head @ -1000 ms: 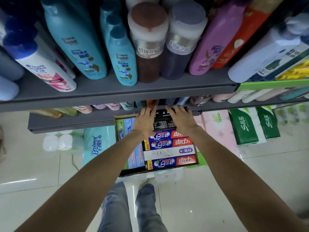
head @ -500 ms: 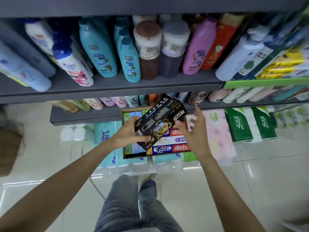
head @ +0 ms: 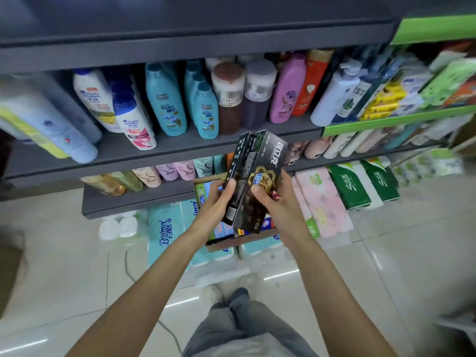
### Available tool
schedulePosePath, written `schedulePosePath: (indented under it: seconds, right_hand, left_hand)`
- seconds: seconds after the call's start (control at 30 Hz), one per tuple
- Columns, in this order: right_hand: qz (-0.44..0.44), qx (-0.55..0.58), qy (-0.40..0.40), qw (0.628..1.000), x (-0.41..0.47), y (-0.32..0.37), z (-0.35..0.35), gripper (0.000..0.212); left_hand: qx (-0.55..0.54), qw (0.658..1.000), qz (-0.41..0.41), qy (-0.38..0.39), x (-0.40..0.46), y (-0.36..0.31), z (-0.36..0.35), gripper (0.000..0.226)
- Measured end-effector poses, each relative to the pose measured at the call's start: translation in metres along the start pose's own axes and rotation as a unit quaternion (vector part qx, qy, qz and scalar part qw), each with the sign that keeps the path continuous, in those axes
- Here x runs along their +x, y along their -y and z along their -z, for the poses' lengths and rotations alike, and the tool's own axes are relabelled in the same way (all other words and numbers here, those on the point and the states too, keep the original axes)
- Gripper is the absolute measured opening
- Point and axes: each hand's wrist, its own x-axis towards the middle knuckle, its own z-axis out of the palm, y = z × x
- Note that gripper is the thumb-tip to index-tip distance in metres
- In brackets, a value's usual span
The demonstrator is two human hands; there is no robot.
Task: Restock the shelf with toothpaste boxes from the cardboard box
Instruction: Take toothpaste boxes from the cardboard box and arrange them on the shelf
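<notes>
glossy pale tiled floor (head: 386, 266), grey shelves (head: 180, 148) above.

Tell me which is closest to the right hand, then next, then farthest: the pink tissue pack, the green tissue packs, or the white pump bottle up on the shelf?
From the right hand, in the head view:
1. Pink tissue pack, just to its right on the floor.
2. Green tissue packs, farther right, past the pink one.
3. White pump bottle, up on the shelf, above and to the right.
</notes>
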Motion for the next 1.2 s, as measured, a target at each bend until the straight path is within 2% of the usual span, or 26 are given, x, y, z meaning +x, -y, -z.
schedulePosePath:
  seconds: [0.07,0.2,0.27,0.4,0.43,0.5,0.53,0.6,0.73,0.77,0.9,1.03,1.13,1.17,1.2]
  right_hand:
    - [0.003,0.004,-0.023,1.0,-0.007,0.006,0.005,0.079]
    - [0.038,-0.004,-0.061,0.997,-0.013,0.031,0.028,0.072]
    - [0.076,-0.013,-0.078,0.994,-0.01,0.045,0.044,0.061]
    - [0.147,-0.05,-0.068,0.986,0.005,0.082,0.071,0.057]
    - [0.169,-0.065,-0.061,0.982,0.01,0.095,0.078,0.057]
    - [0.225,-0.111,-0.054,0.966,0.027,0.125,0.093,0.06]
    - [0.258,-0.148,-0.053,0.953,0.038,0.141,0.102,0.061]
    - [0.323,-0.231,-0.052,0.916,0.065,0.174,0.122,0.062]
    - [0.433,-0.36,-0.032,0.826,0.128,0.243,0.154,0.063]
    - [0.452,-0.391,-0.025,0.802,0.144,0.259,0.158,0.064]
    - [0.49,-0.52,0.018,0.699,0.22,0.302,0.162,0.063]
    - [0.496,-0.62,0.057,0.605,0.297,0.328,0.146,0.062]
    - [0.484,-0.661,0.057,0.571,0.348,0.34,0.128,0.062]
    - [0.478,-0.664,0.059,0.572,0.363,0.342,0.123,0.061]
    - [0.464,-0.659,0.067,0.588,0.377,0.343,0.118,0.06]
  left_hand:
    - [-0.016,1.0,-0.005,-0.014,-0.002,-0.004,0.001,0.024]
    - [-0.037,0.998,-0.04,-0.035,-0.011,-0.017,0.005,0.027]
    - [-0.028,0.996,-0.071,-0.049,-0.016,-0.03,0.01,0.028]
    - [0.026,0.987,-0.141,-0.079,-0.019,-0.066,0.017,0.009]
    - [0.046,0.981,-0.165,-0.09,-0.018,-0.08,0.016,0.012]
    - [0.093,0.965,-0.221,-0.108,-0.012,-0.112,0.011,0.035]
    - [0.112,0.956,-0.246,-0.118,-0.007,-0.126,0.009,0.044]
    - [0.136,0.94,-0.273,-0.149,0.004,-0.152,0.002,0.046]
    - [0.099,0.92,-0.302,-0.229,0.029,-0.194,-0.02,0.009]
    - [0.085,0.916,-0.308,-0.241,0.034,-0.203,-0.026,0.007]
    - [0.07,0.903,-0.324,-0.274,0.05,-0.236,-0.045,0.034]
    - [0.09,0.893,-0.327,-0.296,0.076,-0.266,-0.061,0.026]
    - [0.08,0.899,-0.306,-0.304,0.103,-0.288,-0.067,0.023]
    - [0.074,0.901,-0.295,-0.308,0.112,-0.294,-0.067,0.026]
    - [0.065,0.903,-0.286,-0.313,0.121,-0.299,-0.066,0.029]
